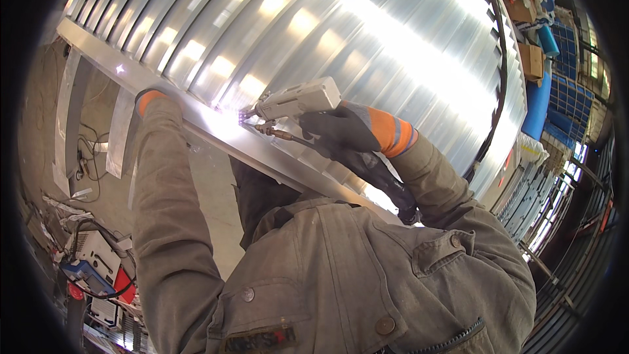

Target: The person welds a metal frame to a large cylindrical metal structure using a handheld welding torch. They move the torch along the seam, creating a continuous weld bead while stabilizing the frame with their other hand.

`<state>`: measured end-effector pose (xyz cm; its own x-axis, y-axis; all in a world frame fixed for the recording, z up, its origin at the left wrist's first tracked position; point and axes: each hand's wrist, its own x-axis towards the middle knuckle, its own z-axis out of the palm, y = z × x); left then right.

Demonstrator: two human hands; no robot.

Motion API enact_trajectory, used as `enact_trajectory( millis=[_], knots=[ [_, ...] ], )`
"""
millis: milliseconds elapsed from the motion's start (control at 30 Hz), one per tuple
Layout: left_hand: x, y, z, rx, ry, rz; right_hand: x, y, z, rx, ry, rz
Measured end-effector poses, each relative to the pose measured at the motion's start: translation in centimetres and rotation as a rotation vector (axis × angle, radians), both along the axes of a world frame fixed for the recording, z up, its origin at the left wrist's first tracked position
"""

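My right hand [341,132], in a black glove with an orange cuff, is wrapped around a handheld welding gun [298,99] with a pale grey body and a metal nozzle. A thick black cable sleeve trails from the gun under my right wrist. The nozzle points left at a white-violet glare where slats meet the long metal rail [98,54]. That glare hides the spot itself. Only the orange glove cuff and a dark edge of my left hand [149,97] show at the rail, left of the glare; its fingers are hidden. Shiny ribbed metal slats [288,26] stretch beyond the rail.
A black cable [501,59] runs across the slats at the right. Metal legs [65,124] stand below the rail on the left. Equipment with a blue-and-white case [92,265] sits at lower left. Cardboard boxes [532,62] and blue rolls [538,108] are stacked at the far right.
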<state>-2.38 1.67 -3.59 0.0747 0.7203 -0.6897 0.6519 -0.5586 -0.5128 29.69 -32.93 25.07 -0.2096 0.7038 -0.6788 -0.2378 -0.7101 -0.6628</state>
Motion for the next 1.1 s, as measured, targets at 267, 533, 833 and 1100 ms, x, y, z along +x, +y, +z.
enact_trajectory(
  millis=[267, 533, 833, 1100],
  knots=[
    [-0.7, 0.2, -0.7, 0.009, 0.04, -0.02, 0.8, -2.1, 2.1, -0.041, -0.079, -0.046],
    [-0.7, 0.8, -1.0, 0.009, -0.025, 0.08, 0.3, -2.1, 0.4, -0.126, -0.009, -0.006],
    [-0.6, 0.3, 0.5, 0.028, -0.024, -0.042, 0.2, -2.3, -0.5, -0.101, -0.005, 0.031],
    [-0.4, 0.3, 0.8, 0.036, -0.033, -0.022, 0.0, -2.5, -0.8, -0.063, 0.022, -0.036]
  ],
)
